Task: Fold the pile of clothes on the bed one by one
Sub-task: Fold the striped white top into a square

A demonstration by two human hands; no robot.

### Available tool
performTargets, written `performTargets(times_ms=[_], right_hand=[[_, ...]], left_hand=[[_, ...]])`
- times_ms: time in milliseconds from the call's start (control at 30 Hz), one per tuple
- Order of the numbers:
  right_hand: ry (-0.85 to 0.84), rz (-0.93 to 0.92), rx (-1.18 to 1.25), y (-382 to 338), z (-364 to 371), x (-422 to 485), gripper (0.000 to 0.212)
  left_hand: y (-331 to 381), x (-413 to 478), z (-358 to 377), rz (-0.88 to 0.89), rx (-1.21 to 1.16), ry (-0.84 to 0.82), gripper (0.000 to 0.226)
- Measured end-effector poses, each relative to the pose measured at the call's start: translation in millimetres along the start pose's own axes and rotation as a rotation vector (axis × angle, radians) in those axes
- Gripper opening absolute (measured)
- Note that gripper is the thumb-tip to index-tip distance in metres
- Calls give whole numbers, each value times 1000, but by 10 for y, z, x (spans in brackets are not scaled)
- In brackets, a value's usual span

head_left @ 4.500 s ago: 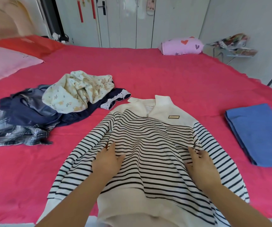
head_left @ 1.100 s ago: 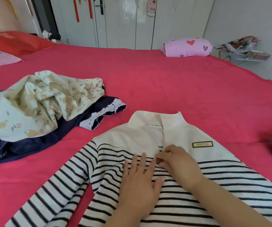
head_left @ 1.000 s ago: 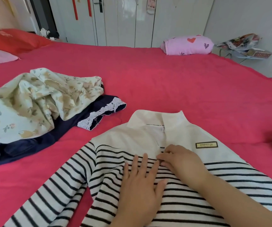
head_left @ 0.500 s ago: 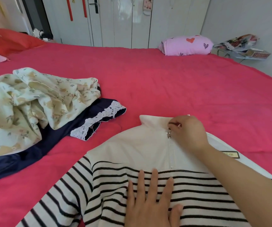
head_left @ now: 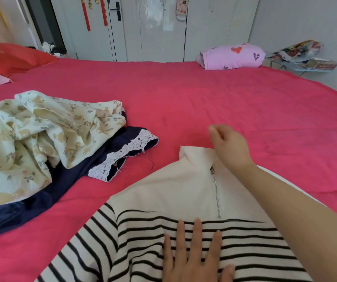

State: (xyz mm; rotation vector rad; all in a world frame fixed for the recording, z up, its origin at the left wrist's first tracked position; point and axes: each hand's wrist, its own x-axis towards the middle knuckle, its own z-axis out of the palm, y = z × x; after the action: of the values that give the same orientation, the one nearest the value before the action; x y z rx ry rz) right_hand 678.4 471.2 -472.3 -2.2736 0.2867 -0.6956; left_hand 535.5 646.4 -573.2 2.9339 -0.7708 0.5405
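Beyond the pink-red bed (head_left: 204, 102), white wardrobe doors (head_left: 153, 29) line the wall.

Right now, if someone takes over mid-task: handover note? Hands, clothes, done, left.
Left hand: flat, fingers straight, pressing on the chest of the striped sweater.
Right hand: loosely curled above the collar, holding nothing.
The sweater lies front up on the red bed, with the zip closed up to the collar.
Pile to its left: a floral cream garment on a navy lace-trimmed garment, both crumpled.
Done: sweater spread and zipped.
Left: fold it, then the two garments in the pile.
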Motion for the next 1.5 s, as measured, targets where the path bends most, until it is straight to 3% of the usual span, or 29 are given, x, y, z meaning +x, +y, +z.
performTargets(times_ms=[67,167,267,333,433,533,633,800,967,1067,1133,1200,1333,1400,1500], right_hand=[[-149,-110,-152,-171,85,43,27],[-362,-337,-718,-313,382,47,37],[-412,-413,-909,-313,614,46,22],[-398,-362,-907,-275,646,82,20],[-417,-153,-786,-213,551,173,24],[-438,-25,-659,-115,432,241,26],[-439,-22,-480,-39,349,256,32],[-439,-7,-268,1,333,267,42],[-189,116,-52,-100,409,377,45],[-344,177,-207,-41,437,343,37],[-393,115,-299,41,375,323,35],[-297,40,-317,105,189,355,36],[-134,104,-415,436,-324,366,36],[-271,210,-535,593,-481,275,30],[-418,280,-550,734,-485,159,44]], left_hand=[[-20,46,26,6,-13,41,48],[-43,104,96,14,-13,141,49],[-14,115,146,-12,-14,201,52],[8,86,134,-9,-29,152,51],[12,109,-12,36,-140,-60,52],[-11,283,-167,31,-209,-134,57],[-203,664,-307,-21,-203,-145,61],[-437,1007,110,-71,-147,-222,60],[-433,980,276,-120,-150,-165,77],[-442,983,294,-149,-144,-184,70],[-444,981,301,-166,-170,-205,66],[-458,1004,295,-173,-197,-240,66],[-489,1079,257,-163,-206,-334,66],[-523,1189,194,-160,-232,-292,61],[-546,1477,102,-213,-330,-133,53]])
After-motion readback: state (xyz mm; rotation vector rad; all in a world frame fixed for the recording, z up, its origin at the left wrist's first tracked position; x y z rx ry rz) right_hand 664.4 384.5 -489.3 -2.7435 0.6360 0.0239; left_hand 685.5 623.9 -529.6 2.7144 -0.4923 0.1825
